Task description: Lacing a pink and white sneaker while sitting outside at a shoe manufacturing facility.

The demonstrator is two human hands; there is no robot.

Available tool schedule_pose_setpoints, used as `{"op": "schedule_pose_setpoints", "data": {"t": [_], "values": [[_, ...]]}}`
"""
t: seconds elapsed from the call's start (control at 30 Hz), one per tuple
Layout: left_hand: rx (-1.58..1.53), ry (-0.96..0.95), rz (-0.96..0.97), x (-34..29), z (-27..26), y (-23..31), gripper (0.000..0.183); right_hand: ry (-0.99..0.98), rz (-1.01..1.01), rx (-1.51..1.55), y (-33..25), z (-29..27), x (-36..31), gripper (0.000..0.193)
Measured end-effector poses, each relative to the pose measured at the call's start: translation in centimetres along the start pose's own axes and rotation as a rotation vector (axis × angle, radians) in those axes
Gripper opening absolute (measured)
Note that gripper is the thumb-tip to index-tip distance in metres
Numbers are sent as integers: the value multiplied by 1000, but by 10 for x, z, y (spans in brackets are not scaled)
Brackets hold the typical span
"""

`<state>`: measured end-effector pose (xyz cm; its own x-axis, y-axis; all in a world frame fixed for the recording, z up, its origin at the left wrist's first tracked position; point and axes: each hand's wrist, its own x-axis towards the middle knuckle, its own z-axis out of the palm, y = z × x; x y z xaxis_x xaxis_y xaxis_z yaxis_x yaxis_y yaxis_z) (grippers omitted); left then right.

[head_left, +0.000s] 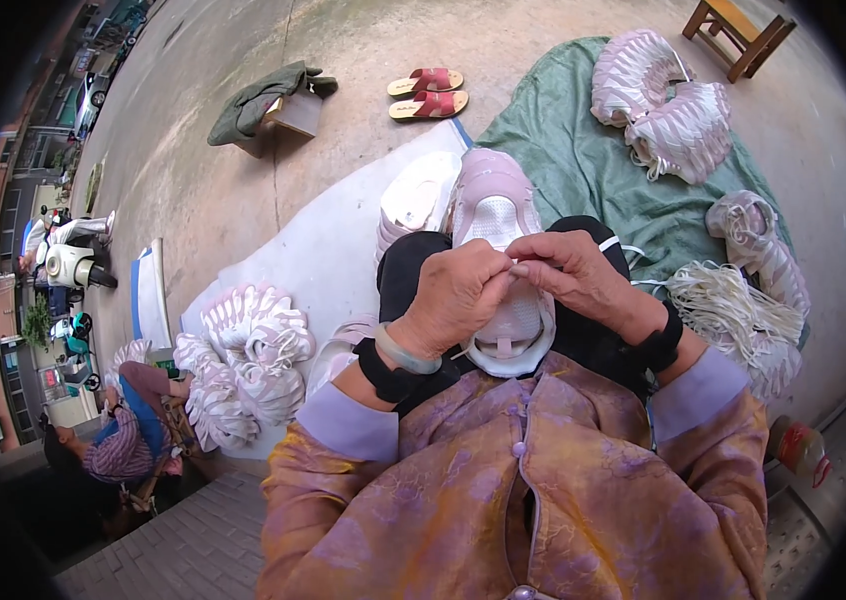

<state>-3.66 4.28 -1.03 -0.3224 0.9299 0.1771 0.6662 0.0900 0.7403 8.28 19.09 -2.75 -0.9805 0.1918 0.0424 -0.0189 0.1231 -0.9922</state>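
A pale pink and white sneaker (494, 200) rests between my knees, its toe pointing away from me and its heel towards my body. Over its lacing area, my left hand (458, 292) and my right hand (581, 278) meet fingertip to fingertip. Both are closed in a pinch on a white shoelace, which the fingers mostly hide. White lace ends (626, 250) show beside my right hand. Just left of the sneaker lies another pale shoe (417, 195). A bundle of white laces (718, 305) sits to the right of my right hand.
Pale shoes are heaped at left (248, 345) and grouped at far right (668, 105) on a green cloth (563, 120). Ahead are red slippers (428, 95), a cloth-draped stool (293, 115) and a wooden stool (738, 35). A bottle (798, 447) lies right; another person (128, 440) sits left.
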Motion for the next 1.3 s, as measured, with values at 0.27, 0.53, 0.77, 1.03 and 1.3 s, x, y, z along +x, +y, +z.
{"op": "schedule_pose_setpoints", "data": {"t": [0.27,0.53,0.77,1.03,1.3], "values": [[192,84,-119,6,3,-14,15,50,50,-366,11,-7,10,11],[199,166,-75,3,14,-22,15,118,-53,-483,23,-2,8,12],[197,165,-73,2,17,-24,16,133,32,-471,28,3,6,11],[195,171,-100,2,22,-30,15,189,9,-495,32,6,9,11],[173,188,-126,2,26,-33,15,190,-8,-518,33,6,11,11]]}}
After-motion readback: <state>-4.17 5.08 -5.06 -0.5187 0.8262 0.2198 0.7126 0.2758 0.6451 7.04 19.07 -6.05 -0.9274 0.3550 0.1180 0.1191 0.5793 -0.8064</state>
